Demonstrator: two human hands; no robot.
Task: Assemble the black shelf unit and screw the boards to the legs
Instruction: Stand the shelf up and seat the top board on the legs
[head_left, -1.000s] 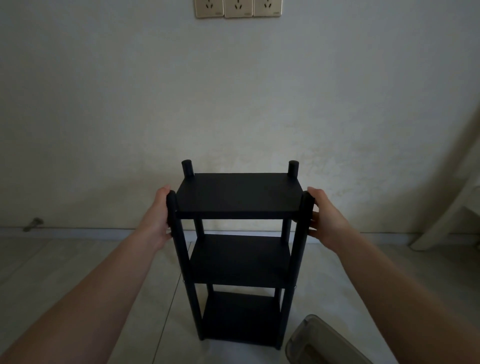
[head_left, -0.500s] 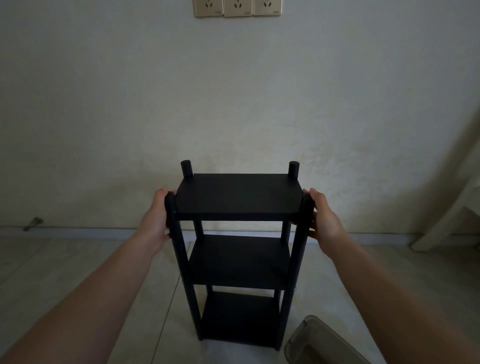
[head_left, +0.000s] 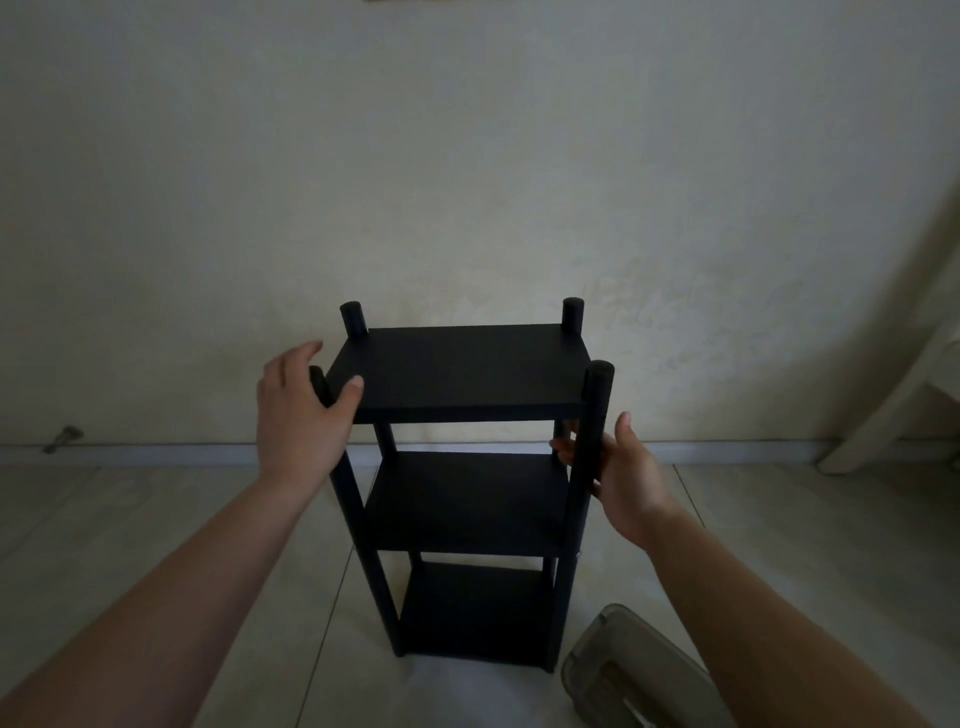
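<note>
the black shelf unit stands upright on the tiled floor in front of you, close to the pale wall, with three boards stacked between four round legs whose tops poke up above the top board.

your left hand is at the near left corner of the top board: the thumb lies on the board's surface and the palm wraps the top of the near left leg, while the fingers stretch fairly straight toward the far left leg, so the hold looks loose.

your right hand sits lower, just below the top board, against the near right leg; its fingers curl round the leg from the far side, with fingertips showing to the left of it.

a grey see-through plastic box lies on the floor just near and right of the shelf's base. a white chair leg slants down at the far right, and a small dark object lies by the baseboard at far left.
</note>
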